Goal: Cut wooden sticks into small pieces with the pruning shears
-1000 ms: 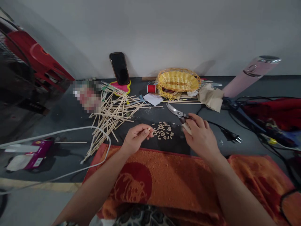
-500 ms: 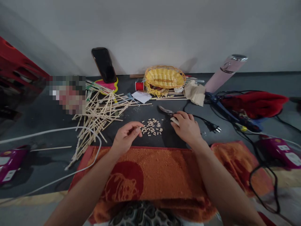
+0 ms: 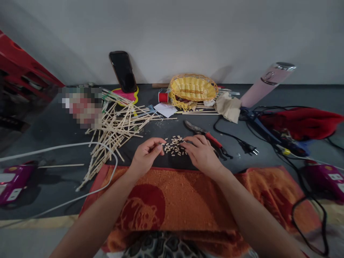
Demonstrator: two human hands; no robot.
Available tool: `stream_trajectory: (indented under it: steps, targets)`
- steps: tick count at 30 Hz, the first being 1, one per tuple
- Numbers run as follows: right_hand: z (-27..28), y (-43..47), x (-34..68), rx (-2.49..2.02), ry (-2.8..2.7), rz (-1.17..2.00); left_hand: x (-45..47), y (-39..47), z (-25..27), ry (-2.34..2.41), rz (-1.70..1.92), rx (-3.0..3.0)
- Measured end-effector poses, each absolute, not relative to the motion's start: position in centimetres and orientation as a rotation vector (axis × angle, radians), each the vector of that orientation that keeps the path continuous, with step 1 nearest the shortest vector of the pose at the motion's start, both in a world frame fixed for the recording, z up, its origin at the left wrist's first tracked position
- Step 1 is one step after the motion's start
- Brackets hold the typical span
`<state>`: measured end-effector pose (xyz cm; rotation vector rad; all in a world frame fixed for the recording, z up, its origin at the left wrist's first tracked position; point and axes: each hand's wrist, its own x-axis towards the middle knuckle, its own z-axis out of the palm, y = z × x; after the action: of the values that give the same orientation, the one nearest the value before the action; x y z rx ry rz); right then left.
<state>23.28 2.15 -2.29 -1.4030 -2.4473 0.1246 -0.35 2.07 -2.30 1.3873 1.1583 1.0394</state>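
A loose cluster of short cut wooden stick pieces (image 3: 174, 147) lies on the dark tabletop between my hands. At its left side my left hand (image 3: 146, 154) is closed in a pinch, with a pale bit of wooden stick (image 3: 162, 144) showing at the fingertips. My right hand (image 3: 203, 153) reaches over the right side of the cluster, palm down. Its fingers are stretched out and their tips touch or nearly touch the pieces. Just beyond and right of this hand rest pruning shears (image 3: 208, 136) with red handles, partly hidden behind the hand.
Long wooden sticks (image 3: 115, 125) are heaped at left. Along the wall stand a phone (image 3: 123, 71), a red thread spool (image 3: 163, 97), a yellow basket (image 3: 193, 89) and a pink flask (image 3: 266, 84). A black plug cable (image 3: 242, 145) lies at right; an orange towel (image 3: 188, 200) covers the front edge.
My right hand has come off the pruning shears and moved left to the small wooden pieces. The shears' red handles now show. My left hand keeps its pinch. The view has shifted slightly.
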Motion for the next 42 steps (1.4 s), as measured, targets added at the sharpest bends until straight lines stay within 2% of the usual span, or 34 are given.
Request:
stream_trajectory:
  steps: [22,30,42]
  targets:
    - [-2.3,2.6,22.3,-1.389,-2.377,0.146,-0.1,2.2,-2.2,1.173,1.011,1.344]
    - [-1.6,0.6,21.2,-1.038,-2.136,0.560,0.4,1.4,-1.7,1.038,0.810,1.320]
    - [-2.1,-0.3,20.3,-1.017,-2.065,0.451,0.7,1.0,-1.1,1.009,0.642,1.436]
